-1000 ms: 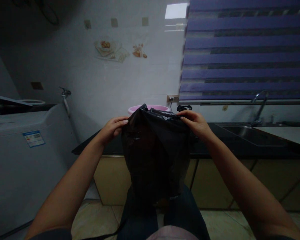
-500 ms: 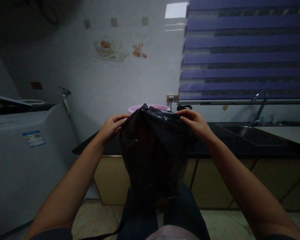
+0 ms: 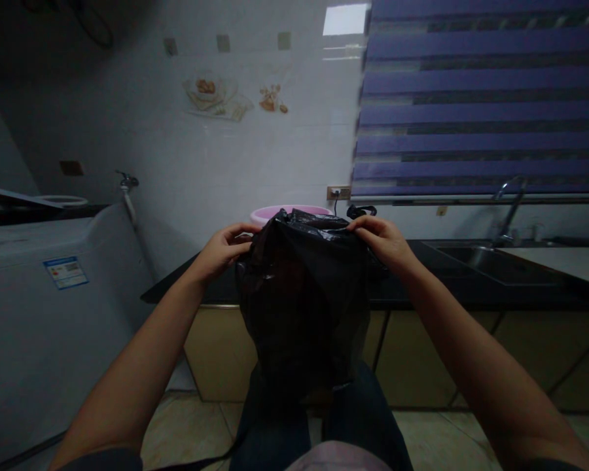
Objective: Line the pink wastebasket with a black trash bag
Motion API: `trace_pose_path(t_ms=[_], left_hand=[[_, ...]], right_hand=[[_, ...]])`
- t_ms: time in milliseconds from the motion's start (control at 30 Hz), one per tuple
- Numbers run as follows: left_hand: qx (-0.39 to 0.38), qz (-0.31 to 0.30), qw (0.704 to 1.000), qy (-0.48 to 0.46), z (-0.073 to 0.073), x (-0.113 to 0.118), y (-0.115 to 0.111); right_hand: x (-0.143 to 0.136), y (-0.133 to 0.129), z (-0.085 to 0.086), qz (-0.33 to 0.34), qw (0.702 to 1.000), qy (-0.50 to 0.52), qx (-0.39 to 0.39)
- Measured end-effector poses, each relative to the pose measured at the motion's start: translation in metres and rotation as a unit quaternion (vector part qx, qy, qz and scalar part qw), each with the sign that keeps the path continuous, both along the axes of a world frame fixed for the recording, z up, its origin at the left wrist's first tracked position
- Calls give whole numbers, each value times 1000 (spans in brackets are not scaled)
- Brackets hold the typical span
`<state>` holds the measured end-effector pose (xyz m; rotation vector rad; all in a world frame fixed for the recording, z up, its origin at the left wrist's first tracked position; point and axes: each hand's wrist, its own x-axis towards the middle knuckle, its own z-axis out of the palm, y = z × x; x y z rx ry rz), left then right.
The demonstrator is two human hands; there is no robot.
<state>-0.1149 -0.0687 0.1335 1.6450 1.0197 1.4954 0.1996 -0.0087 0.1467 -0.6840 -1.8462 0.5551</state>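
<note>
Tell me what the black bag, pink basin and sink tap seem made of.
Black bag: thin plastic film, slightly shiny, judging by its creases and glints. Pink basin: probably plastic, given its smooth, rounded rim; most is hidden. Sink tap: likely metal, perhaps chromed, from highlights along its neck.

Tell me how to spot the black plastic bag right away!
Find the black countertop along the tiled wall. In front of it, look between the person's left hand and right hand for the black plastic bag. It is creased and shiny black, unlike the round-rimmed pink tub behind it.
</note>
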Motion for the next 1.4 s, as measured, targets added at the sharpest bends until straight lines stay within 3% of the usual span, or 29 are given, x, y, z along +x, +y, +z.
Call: trace_pose_path(t_ms=[567, 1400], left_hand=[[43, 25, 997, 55, 4, 3, -2], [17, 26, 999, 16, 2, 4, -4]], right_hand=[[-2, 8, -5, 41, 999, 28, -23], [-3, 5, -3, 46, 998, 34, 0]])
